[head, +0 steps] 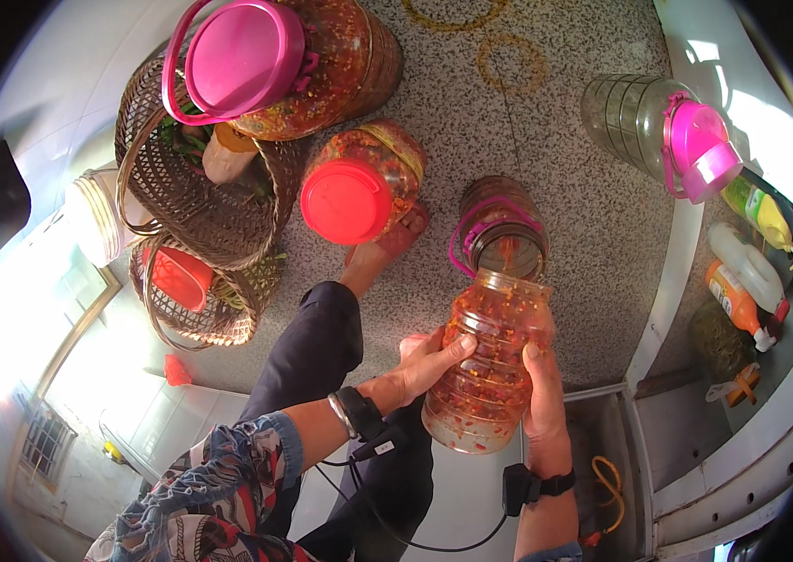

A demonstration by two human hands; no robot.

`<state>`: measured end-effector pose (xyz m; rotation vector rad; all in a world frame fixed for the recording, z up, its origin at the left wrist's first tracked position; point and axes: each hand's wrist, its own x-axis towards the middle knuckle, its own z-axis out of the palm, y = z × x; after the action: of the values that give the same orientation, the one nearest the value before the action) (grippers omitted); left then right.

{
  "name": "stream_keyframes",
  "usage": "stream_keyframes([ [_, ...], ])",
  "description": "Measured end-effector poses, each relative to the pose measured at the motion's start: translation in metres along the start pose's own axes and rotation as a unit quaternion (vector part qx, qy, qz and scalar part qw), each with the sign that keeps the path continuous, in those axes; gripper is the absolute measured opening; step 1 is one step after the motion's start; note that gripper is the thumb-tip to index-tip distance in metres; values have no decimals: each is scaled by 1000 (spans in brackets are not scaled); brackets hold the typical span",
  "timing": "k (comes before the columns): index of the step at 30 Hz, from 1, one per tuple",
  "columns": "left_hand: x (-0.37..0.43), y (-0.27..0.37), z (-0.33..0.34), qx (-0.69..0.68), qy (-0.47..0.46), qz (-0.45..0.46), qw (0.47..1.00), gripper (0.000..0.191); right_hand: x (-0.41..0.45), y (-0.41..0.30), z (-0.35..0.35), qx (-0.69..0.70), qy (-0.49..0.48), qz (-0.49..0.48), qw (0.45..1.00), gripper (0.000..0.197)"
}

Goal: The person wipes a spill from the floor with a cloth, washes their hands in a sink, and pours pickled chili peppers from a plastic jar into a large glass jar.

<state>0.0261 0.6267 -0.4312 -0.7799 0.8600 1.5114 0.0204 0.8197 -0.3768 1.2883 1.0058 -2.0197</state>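
Note:
My left hand point(428, 367) and my right hand point(544, 393) grip the two sides of a clear ribbed plastic jar point(488, 372). Chopped red chili mixture clings to its walls, and its base end looks mostly free of mixture. The uncapped jar is tipped with its mouth at the mouth of a second jar point(498, 191) with a pink handle, standing on the floor. Red mixture point(509, 254) shows in that jar's opening. Whether the two rims touch, I cannot tell. Near my foot stands a chili-filled jar with a red lid point(346, 201).
A large chili-filled jar with a pink lid point(245, 57) stands at upper left, near woven baskets point(193, 204) holding vegetables and a red plastic scoop point(179, 277). On the right are a pink-lidded clear jar point(625, 126) and several bottles point(747, 263). Cables hang from my wristbands.

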Motion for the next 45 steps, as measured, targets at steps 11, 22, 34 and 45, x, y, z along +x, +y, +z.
stream_keyframes([
  [11, 0, 2, 0, -13, -10, -2, 1000, 109, 2, -2, 2, 9, -14, -2, 1000, 72],
  [22, -5, 15, 7, -23, -13, 0, 1000, 97, 3, -5, 2, 12, -9, 15, 1000, 69],
  [34, -2, 11, 4, -26, -21, -9, 999, 101, 3, -11, 7, 1, 0, 21, 1000, 69],
  [45, -3, 13, 5, -29, -25, -13, 999, 95, 3, -11, 4, -7, 1, 28, 1000, 66],
])
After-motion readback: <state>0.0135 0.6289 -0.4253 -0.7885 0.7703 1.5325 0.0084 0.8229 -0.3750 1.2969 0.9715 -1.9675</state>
